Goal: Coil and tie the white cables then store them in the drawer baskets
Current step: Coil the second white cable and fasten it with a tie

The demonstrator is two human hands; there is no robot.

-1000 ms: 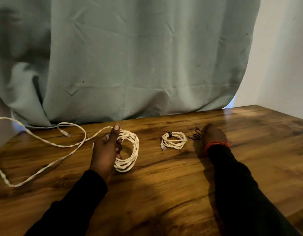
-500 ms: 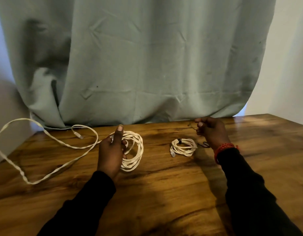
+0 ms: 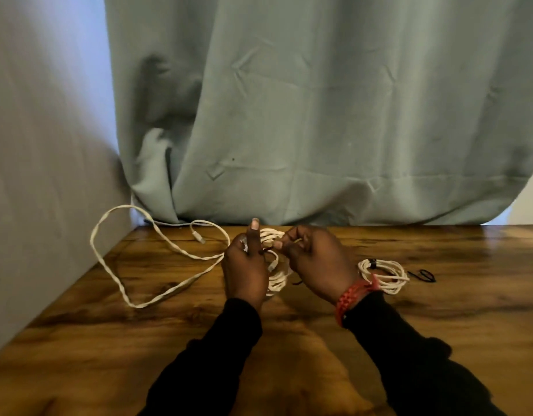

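The white coil (image 3: 277, 273) sits left of the tied bundle (image 3: 383, 274), gripped by the left hand (image 3: 244, 270); the right hand (image 3: 314, 261) pinches a dark tie (image 3: 266, 250). Keep loops bunched tight, I'd say, while wrapping.

Left hand (image 3: 244, 273) raised before the body, back toward the camera, thumb upright, fingers (image 3: 246, 246) curled in a grip. Right hand (image 3: 316, 265) close beside it, fingertips pinched together. Both forearms in black sleeves; red braided band on right wrist.
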